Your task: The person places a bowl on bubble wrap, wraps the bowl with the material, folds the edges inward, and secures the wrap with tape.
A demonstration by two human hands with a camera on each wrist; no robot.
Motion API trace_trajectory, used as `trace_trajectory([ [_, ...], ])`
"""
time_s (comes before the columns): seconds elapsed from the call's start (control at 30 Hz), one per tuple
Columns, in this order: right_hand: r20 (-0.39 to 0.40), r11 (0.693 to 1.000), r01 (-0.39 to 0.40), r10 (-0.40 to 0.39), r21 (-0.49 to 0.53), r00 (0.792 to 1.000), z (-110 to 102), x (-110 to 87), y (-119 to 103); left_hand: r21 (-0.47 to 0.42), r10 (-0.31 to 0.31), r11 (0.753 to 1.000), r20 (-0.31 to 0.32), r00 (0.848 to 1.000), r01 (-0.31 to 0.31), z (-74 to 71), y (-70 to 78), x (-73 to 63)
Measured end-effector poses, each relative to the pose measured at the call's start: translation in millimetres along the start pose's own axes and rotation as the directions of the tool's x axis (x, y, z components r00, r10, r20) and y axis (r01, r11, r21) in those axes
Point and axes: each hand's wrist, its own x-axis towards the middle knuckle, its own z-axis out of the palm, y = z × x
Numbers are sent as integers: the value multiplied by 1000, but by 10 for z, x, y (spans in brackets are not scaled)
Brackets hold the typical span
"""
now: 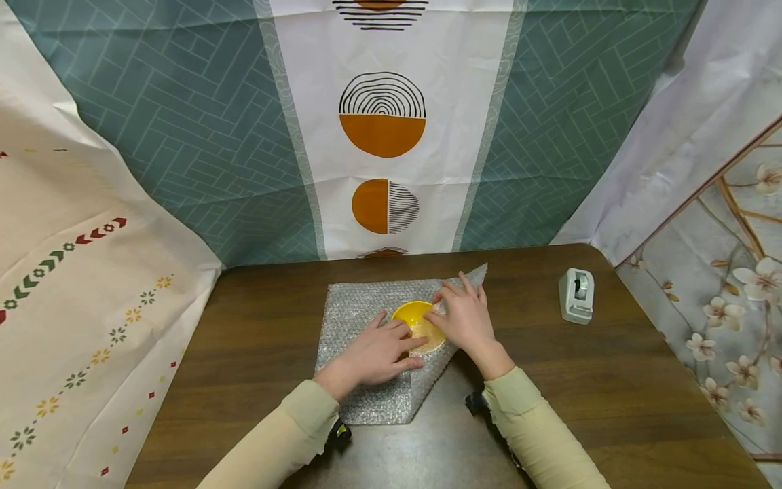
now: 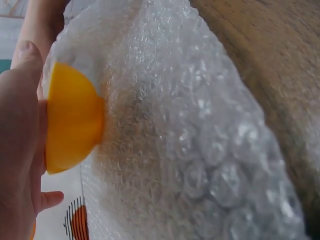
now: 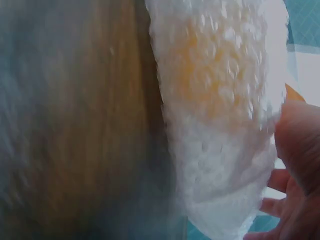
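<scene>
Head view, and there's the yellow bowl [image 1: 411, 312] sitting on a sheet of bubble wrap [image 1: 354, 305] on the wooden counter [image 1: 256, 353], one side of the wrap folded up and partly veiling it! Left hand [image 1: 380, 350]: fingers laid out across the bowl's near-left side, its grip released, steadying rather than clasping. Right hand [image 1: 467, 316]: grip grasping the flap by its edge, right at the rim. Tape dispenser [image 1: 576, 295] waits off to the right, untouched. Over to the left wrist, and the bowl's base meets the wrap, fingers lying along the rim; light pressure there should stop any skidding. Right wrist now: yellow glows through the bubbles, thumb against the sheet's edge. Best to pull that flap snug and even, I'd say; slack could let it spring back.
</scene>
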Motion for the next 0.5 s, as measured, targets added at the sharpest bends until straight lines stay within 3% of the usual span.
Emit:
trace_trajectory([
  [0.5,-7,1000,-19,18,-22,1000,-109,78,149,65,-25,998,25,999,23,-41,78,89],
])
